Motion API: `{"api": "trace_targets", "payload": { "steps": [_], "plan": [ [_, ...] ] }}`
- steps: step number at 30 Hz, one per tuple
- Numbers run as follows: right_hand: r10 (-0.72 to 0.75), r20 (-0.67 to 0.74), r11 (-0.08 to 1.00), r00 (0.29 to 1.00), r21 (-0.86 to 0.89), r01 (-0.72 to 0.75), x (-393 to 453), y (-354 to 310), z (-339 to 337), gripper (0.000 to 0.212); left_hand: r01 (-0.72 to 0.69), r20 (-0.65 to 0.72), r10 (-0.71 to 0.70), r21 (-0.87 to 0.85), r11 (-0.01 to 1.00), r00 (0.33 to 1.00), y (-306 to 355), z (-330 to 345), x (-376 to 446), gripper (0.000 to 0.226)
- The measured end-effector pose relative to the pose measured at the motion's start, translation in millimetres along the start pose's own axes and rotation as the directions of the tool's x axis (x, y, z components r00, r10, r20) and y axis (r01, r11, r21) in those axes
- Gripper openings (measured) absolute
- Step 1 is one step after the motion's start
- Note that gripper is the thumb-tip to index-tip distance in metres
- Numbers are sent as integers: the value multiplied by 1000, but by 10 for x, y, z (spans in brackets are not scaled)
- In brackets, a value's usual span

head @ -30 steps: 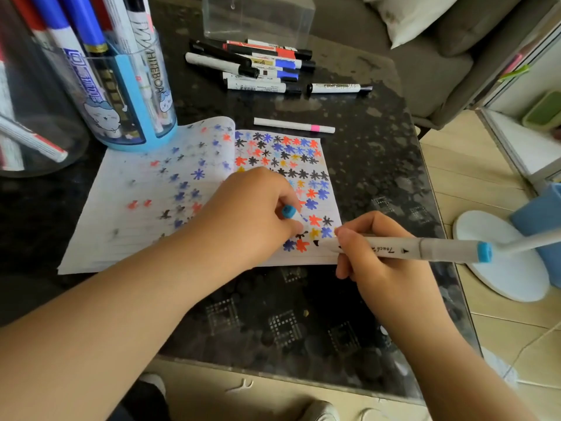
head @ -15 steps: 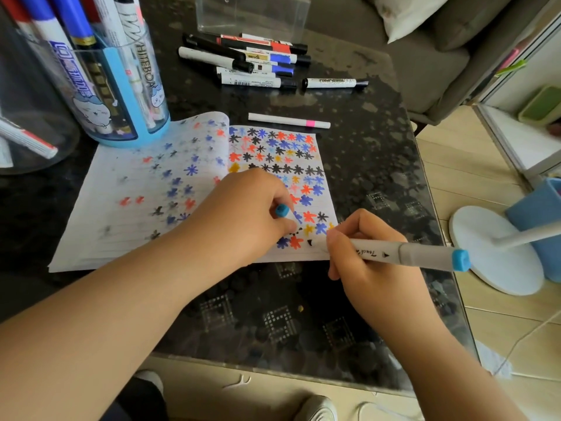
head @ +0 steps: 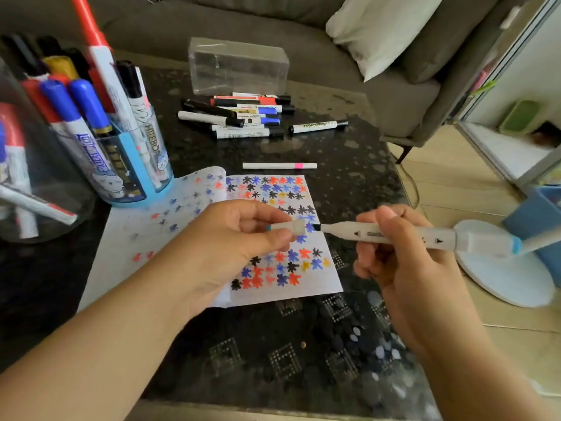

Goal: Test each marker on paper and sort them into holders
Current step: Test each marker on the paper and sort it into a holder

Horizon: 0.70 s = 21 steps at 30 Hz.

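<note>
At the far left of the dark surface point(head: 273, 344) stand a clear jar point(head: 36, 189) and a blue-based holder point(head: 133, 165), both stuffed with markers. Just right of them lies the paper point(head: 315, 281) covered in coloured star marks. Above it the left hand point(head: 224, 247) hovers, its fingers point(head: 273, 238) curled and pinching a pale cap point(head: 288, 227) between thumb and forefinger, the cap's open end facing right. A narrow gap separates that cap from the dark tip of the white marker point(head: 391, 233), which lies level in the right hand point(head: 403, 256); those fingers wrap the barrel near its tip end, and the blue-ended rear sticks out to the right. At the far side, a loose pile of markers point(head: 239, 115) rests in front of a clear box point(head: 238, 66), with one thin white pen point(head: 279, 165) nearer the paper. Compared with a second ago, both hands have lifted off the sheet, the tip no longer touches the paper, and the cap is now turned toward it.
</note>
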State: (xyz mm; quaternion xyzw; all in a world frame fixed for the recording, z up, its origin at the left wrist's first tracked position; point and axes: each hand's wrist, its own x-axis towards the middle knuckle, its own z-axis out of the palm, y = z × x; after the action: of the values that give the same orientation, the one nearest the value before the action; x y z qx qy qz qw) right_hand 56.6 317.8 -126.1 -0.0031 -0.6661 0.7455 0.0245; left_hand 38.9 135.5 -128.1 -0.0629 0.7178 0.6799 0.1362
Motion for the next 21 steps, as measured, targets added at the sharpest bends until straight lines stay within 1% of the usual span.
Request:
{"api": "trace_targets", "payload": {
  "steps": [3, 5, 6, 8, 11, 14, 15, 18, 21],
  "plan": [
    [-20, 15, 1000, 1000, -4, 20, 14, -13, 35, 32, 6, 53, 0, -117, 993, 999, 31, -3, -68, 27],
    [-23, 24, 1000, 999, -13, 23, 23, -4, 64, 39, 2, 82, 11, -148, 989, 997, 42, -4, -112, 31],
    [-21, 31, 1000, 999, -13, 21, 24, -1, 82, 41, -4, 100, 19, -148, 989, 995, 46, -1, -134, 32],
    [-14, 43, 1000, 999, -12, 14, 20, -5, 128, 36, -20, 145, 41, -142, 990, 989, 55, 10, -181, 31],
    [-16, 34, 999, 999, 53, 14, 0, -9, 201, 27, -99, 183, 111, -73, 992, 977, 60, 40, -266, 25],
    [-14, 0, 982, 1000, 188, 14, -40, 29, 312, 30, -225, 169, 220, 13, 974, 961, 33, 61, -310, 12],
    [-6, -11, 977, 1000, 213, 8, -59, 40, 348, 31, -256, 152, 247, 41, 966, 957, 15, 57, -319, 13],
    [28, 0, 974, 1000, 226, -27, -99, 43, 403, 35, -312, 140, 295, 116, 943, 945, 1, 33, -365, 16],
    [85, -3, 971, 996, 223, -82, -102, 10, 421, 40, -348, 140, 325, 196, 917, 935, -12, 11, -386, 15]
  ]
}}
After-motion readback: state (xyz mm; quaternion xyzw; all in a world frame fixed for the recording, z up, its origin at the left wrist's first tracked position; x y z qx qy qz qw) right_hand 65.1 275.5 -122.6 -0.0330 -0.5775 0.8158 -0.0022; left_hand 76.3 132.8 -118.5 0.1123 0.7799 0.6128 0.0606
